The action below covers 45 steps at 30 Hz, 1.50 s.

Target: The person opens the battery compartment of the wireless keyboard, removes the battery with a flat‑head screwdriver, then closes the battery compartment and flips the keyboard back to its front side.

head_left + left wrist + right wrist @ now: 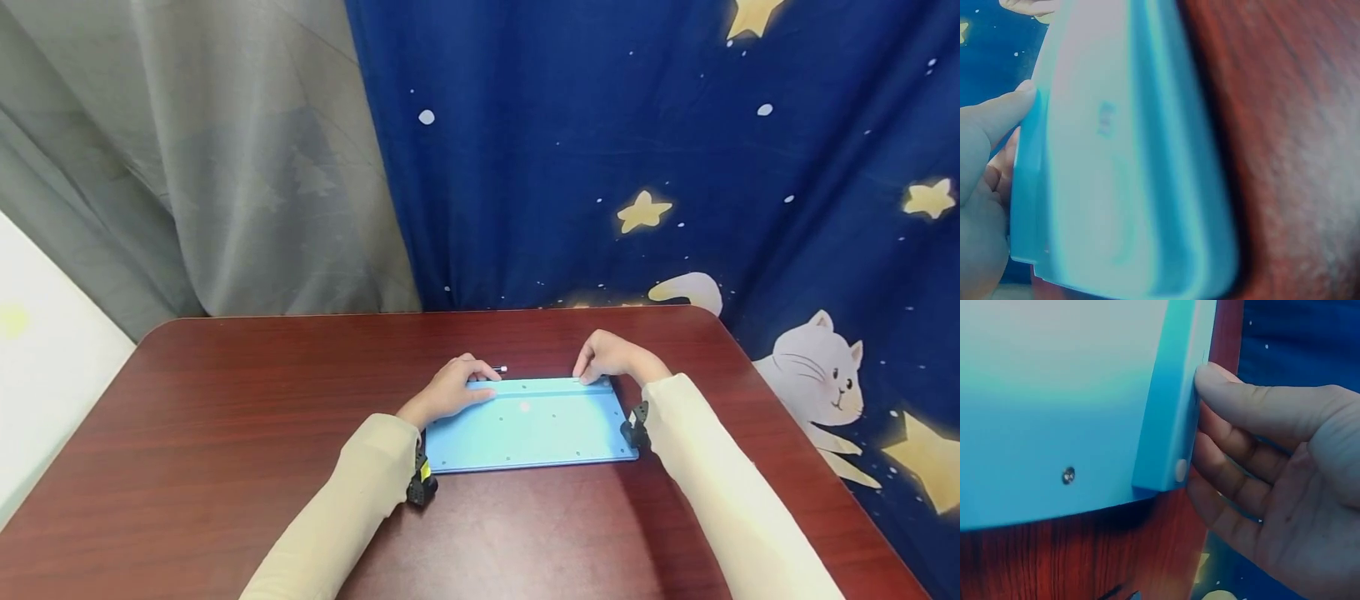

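A light blue keyboard (540,427) lies underside up on the table, with small screws across its back and a raised ridge along its far edge. My left hand (452,387) grips the far left part of that ridge, thumb on top and fingers behind. At the far right end my right hand (606,357) pinches the ridge's edge; in the right wrist view the thumb (1241,400) presses its upper side and the other fingers curl behind it. A pale round foot (1180,470) sits at the ridge's end. Just past the left fingertips lies a small black-and-silver cylinder (501,368), partly hidden.
The dark red wooden table (225,433) extends around the keyboard on all sides. Behind it hang a grey curtain (247,167) and a blue curtain with stars (525,150). A white surface (45,358) stands at the left.
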Tool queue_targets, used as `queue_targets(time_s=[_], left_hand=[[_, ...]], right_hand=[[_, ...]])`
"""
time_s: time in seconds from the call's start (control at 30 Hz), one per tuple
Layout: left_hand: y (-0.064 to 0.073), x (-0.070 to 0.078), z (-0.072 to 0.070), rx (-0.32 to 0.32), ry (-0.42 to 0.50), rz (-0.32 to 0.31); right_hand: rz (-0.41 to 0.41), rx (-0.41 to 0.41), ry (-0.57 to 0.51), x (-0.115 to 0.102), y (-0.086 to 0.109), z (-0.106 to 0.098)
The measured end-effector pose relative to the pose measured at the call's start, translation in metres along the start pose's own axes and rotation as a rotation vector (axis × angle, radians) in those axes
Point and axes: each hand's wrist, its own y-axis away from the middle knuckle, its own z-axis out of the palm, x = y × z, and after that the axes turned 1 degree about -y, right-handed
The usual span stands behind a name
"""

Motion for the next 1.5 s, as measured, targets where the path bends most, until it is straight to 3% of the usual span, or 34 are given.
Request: queue_targets(time_s=[0.47, 0.93, 1.17, 1.5], left_hand=[[0.001, 0.003, -0.005, -0.007, 0.017, 0.002], [0.025, 0.012, -0.023, 0.005, 0.041, 0.026], [0.041, 0.013, -0.026, 0.018, 0.003, -0.028], [0.068, 0.008, -0.027, 0.103, -0.045, -0.110]], right_hand=[[-0.120, 0.043, 0.020, -0.001, 0.014, -0.001], [-0.131, 0.100, 0.026, 0.003, 0.044, 0.002], [-0.133, 0.136, 0.007, 0.013, 0.054, 0.005], [-0.146, 0.128, -0.013, 0.020, 0.070, 0.010]])
